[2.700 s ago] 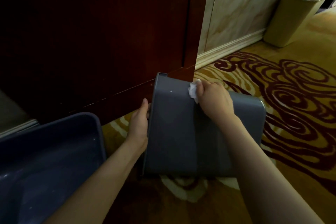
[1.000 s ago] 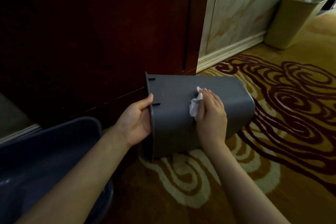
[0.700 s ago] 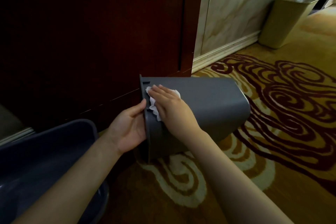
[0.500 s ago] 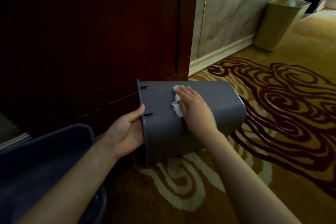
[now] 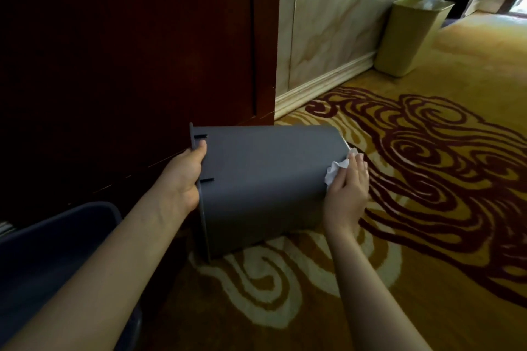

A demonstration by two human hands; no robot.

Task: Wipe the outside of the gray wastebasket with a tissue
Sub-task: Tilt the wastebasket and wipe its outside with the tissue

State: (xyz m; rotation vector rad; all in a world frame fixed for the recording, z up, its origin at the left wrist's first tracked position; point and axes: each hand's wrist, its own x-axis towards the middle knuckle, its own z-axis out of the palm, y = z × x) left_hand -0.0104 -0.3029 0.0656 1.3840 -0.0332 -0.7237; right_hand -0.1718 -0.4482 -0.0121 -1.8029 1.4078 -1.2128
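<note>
Swirl-patterned carpet (image 5: 427,179) carries the gray wastebasket (image 5: 265,179) on its side at center, left hand (image 5: 182,177) gripping its nine-o'clock rim, right hand (image 5: 346,188) pressing the tissue (image 5: 335,172) at its three-o'clock base end.

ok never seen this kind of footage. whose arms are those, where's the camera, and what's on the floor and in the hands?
No machine here: these are a person's two bare arms, filmed by one wide-angle camera worn on the head, looking forward and down. The gray plastic wastebasket lies on its side on the yellow carpet with dark red swirls. The left hand grips its rim at the open end. The right hand presses a crumpled white tissue against the basket near its base. Also there: a dark blue plastic tub at lower left, a tan wastebasket upright by the marble wall, and a dark wooden panel behind.
</note>
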